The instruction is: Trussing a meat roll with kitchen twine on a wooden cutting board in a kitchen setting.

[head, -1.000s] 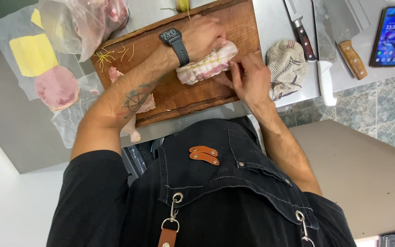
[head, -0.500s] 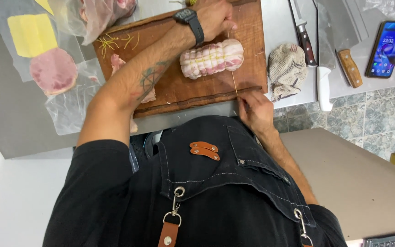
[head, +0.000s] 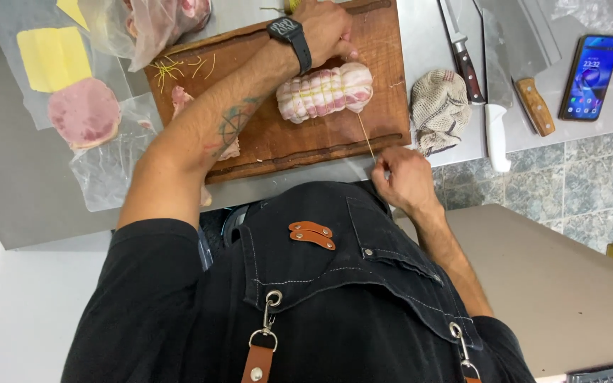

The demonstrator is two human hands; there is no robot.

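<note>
steel counter, yellow packet [head: 54, 58] far left, left hand [head: 328, 30] and right hand [head: 404, 179] grips clamped on twine [head: 365, 135]

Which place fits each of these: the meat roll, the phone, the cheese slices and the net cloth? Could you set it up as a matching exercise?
Things:
1. tied meat roll
2. phone
3. yellow cheese slices
4. net cloth

Places:
a. far right, beyond the knives
b. on the wooden board
c. just right of the board
d. on clear plastic, far left

Pairs: 1-b, 2-a, 3-d, 4-c
</note>
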